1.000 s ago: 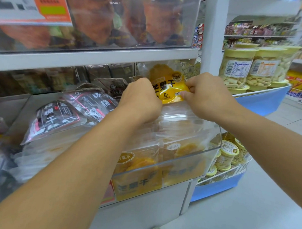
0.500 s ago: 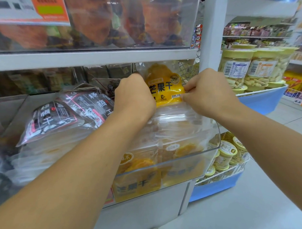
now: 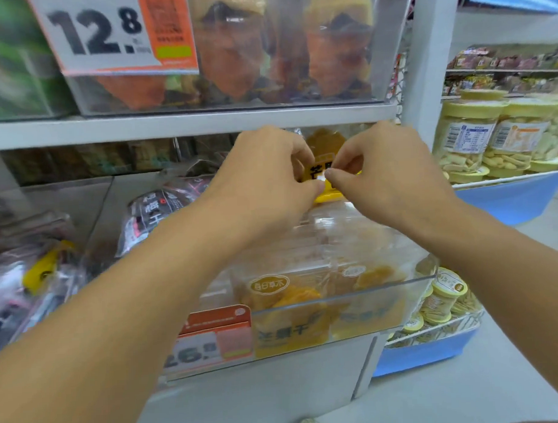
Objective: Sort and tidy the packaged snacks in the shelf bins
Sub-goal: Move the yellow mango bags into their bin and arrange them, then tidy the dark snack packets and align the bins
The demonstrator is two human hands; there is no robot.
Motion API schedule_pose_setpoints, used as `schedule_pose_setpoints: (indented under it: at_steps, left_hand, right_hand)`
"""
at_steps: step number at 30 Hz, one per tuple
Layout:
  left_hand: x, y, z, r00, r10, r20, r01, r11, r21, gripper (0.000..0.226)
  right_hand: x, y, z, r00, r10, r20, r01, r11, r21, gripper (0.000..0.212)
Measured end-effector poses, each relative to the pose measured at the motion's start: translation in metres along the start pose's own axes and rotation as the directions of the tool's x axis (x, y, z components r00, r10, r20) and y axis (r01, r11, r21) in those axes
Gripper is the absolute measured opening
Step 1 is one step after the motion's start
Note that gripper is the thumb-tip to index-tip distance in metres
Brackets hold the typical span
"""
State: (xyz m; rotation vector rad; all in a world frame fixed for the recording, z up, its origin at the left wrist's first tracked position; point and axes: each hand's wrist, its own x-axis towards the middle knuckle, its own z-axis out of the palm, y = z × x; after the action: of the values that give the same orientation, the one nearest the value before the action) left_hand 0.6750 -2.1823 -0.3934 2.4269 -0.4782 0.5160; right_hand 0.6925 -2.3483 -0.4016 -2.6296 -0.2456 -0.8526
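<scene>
Left hand [image 3: 264,177] and right hand [image 3: 387,176] pinch yellow plastic dried-mango snack bag [image 3: 324,152] at back of clear plastic shelf bin [image 3: 353,291] — best stand bag straight, label facing out, push gently.

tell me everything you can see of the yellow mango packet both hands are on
The yellow mango packet is a glossy plastic pouch: clear upper part showing orange dried fruit, yellow lower band with black characters, mostly covered. It stands roughly upright at the back of the clear bin, above a row of similar packets, just under the shelf board. The left hand and right hand pinch its front with curled fingertips, hiding both its sides.
</scene>
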Motion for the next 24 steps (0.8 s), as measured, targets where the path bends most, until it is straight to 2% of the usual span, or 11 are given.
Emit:
schedule_pose_setpoints:
  at_steps: [3,4,8,10,11,13,16,20,23,24]
  left_hand:
    - [-0.037,-0.018,-0.040,0.995,0.062,-0.084,-0.061,0.998,0.013,0.006]
    - [-0.051,-0.031,-0.055,0.989,0.057,-0.133,-0.052,0.998,0.041,0.008]
    - [-0.114,-0.105,-0.117,0.961,-0.093,-0.260,0.150,0.967,0.208,0.018]
    - [-0.140,-0.140,-0.147,0.942,-0.196,-0.273,0.271,0.923,0.273,0.010]
    - [-0.151,-0.153,-0.161,0.929,-0.237,-0.285,0.320,0.900,0.296,0.006]
    - [-0.168,-0.174,-0.184,0.894,-0.312,-0.323,0.417,0.843,0.339,0.017]
    - [-0.184,-0.191,-0.198,0.870,-0.407,-0.279,0.491,0.773,0.402,0.032]
    - [-0.194,-0.209,-0.190,0.875,-0.481,-0.051,0.437,0.741,0.509,0.056]
    - [-0.193,-0.219,-0.187,0.900,-0.436,-0.004,0.373,0.766,0.523,0.048]
    - [-0.191,-0.221,-0.187,0.908,-0.420,-0.008,0.361,0.770,0.525,0.045]
  right_hand:
    - [-0.004,-0.042,0.002,0.991,-0.137,-0.005,0.137,0.990,0.026,0.013]
    - [-0.007,-0.059,0.001,0.982,-0.187,-0.017,0.188,0.981,0.053,0.013]
    - [-0.034,-0.143,0.007,0.909,-0.416,0.027,0.390,0.870,0.300,0.011]
    - [-0.044,-0.184,0.019,0.841,-0.522,0.141,0.434,0.807,0.400,0.016]
    - [-0.045,-0.203,0.028,0.796,-0.563,0.223,0.451,0.797,0.403,0.025]
    - [-0.040,-0.238,0.046,0.685,-0.623,0.378,0.542,0.782,0.307,0.045]
    - [-0.020,-0.280,0.076,0.575,-0.576,0.581,0.589,0.784,0.194,0.050]
    - [0.022,-0.305,0.123,0.505,-0.455,0.734,0.670,0.742,-0.001,0.039]
    - [0.034,-0.311,0.158,0.367,-0.343,0.865,0.700,0.714,-0.014,0.046]
    - [0.034,-0.311,0.170,0.344,-0.303,0.889,0.714,0.699,-0.038,0.050]
